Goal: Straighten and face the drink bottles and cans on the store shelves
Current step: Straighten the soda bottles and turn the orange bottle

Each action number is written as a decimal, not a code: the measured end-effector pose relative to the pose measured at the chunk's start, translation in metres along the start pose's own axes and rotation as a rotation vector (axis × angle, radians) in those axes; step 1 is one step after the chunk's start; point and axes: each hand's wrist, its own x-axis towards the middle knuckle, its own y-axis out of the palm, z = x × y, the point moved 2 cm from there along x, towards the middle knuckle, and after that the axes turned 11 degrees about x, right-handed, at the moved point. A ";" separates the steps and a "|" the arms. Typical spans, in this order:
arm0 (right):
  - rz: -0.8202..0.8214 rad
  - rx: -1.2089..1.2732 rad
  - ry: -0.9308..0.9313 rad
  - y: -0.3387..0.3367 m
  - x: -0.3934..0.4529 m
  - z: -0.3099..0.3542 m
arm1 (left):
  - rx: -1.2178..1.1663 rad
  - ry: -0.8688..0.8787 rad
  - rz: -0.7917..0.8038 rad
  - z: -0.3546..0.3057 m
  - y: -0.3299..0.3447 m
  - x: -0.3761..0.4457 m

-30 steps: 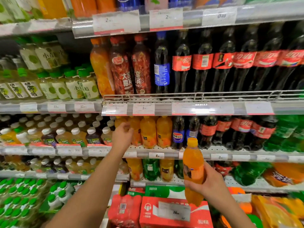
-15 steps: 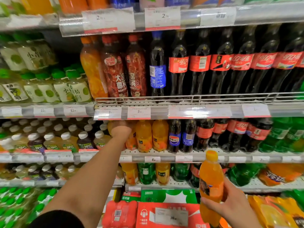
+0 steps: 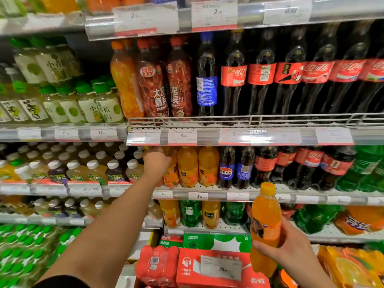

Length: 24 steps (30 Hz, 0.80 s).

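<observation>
Fingers of the left hand [image 3: 156, 163] are curling around an orange juice bottle [image 3: 171, 173] on the middle shelf [image 3: 207, 191] at centre frame, arm reaching up from lower left. At lower right, the right hand [image 3: 284, 244] is gripping an upright, yellow-capped orange soda bottle [image 3: 265, 223] off the shelf.

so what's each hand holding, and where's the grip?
Right hand grips the orange soda bottle round its lower body. Left hand grasps an orange juice bottle near its top.
</observation>
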 end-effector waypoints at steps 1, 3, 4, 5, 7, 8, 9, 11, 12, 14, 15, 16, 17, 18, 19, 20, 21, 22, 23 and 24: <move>0.005 0.002 -0.004 0.002 0.001 0.001 | -0.078 -0.010 -0.062 0.002 -0.002 -0.005; 0.018 0.000 -0.006 0.005 0.002 0.004 | -0.161 -0.082 -0.200 0.011 -0.006 -0.012; 0.020 -0.004 -0.004 0.006 0.001 0.006 | -0.171 -0.126 -0.255 0.017 -0.007 -0.014; 0.023 -0.005 -0.001 0.007 0.001 0.006 | -0.182 -0.167 -0.298 0.024 -0.008 -0.014; 0.025 -0.003 0.000 0.008 0.000 0.006 | -0.274 -0.202 -0.333 0.040 -0.002 -0.005; 0.021 -0.002 0.000 0.009 -0.001 0.006 | -0.355 -0.204 -0.305 0.048 0.004 0.003; 0.019 -0.001 0.002 0.010 -0.001 0.005 | -0.468 -0.207 -0.242 0.054 0.009 0.010; 0.021 0.002 0.008 0.012 -0.002 0.006 | -0.565 -0.233 -0.086 0.054 0.013 0.015; 0.020 0.001 0.013 0.013 -0.002 0.006 | -0.540 -0.242 -0.015 0.053 0.015 0.017; 0.015 -0.004 0.018 0.014 -0.003 0.006 | -0.418 -0.233 0.069 0.052 0.017 0.020; 0.016 -0.005 0.021 0.014 -0.004 0.006 | -0.365 -0.226 0.091 0.053 0.017 0.022; 0.017 -0.007 0.026 0.013 -0.005 0.006 | -0.333 -0.211 0.106 0.056 0.019 0.026; 0.018 -0.010 0.027 0.013 -0.005 0.007 | -0.305 -0.193 0.127 0.059 0.018 0.029; 0.014 -0.013 0.026 0.012 -0.007 0.007 | -0.281 -0.174 0.138 0.063 0.018 0.031; 0.011 -0.015 0.027 0.012 -0.009 0.007 | -0.265 -0.158 0.146 0.067 0.019 0.033; 0.008 -0.015 0.028 0.012 -0.010 0.008 | -0.257 -0.133 0.152 0.071 0.022 0.035; 0.006 -0.016 0.029 0.012 -0.012 0.008 | -0.251 -0.104 0.154 0.075 0.026 0.036; 0.004 -0.017 0.030 0.012 -0.012 0.009 | -0.246 -0.084 0.150 0.080 0.031 0.038; 0.002 -0.019 0.032 0.013 -0.012 0.010 | -0.244 -0.085 0.153 0.082 0.034 0.038; 0.000 -0.023 0.034 0.014 -0.012 0.010 | -0.257 -0.092 0.157 0.084 0.037 0.038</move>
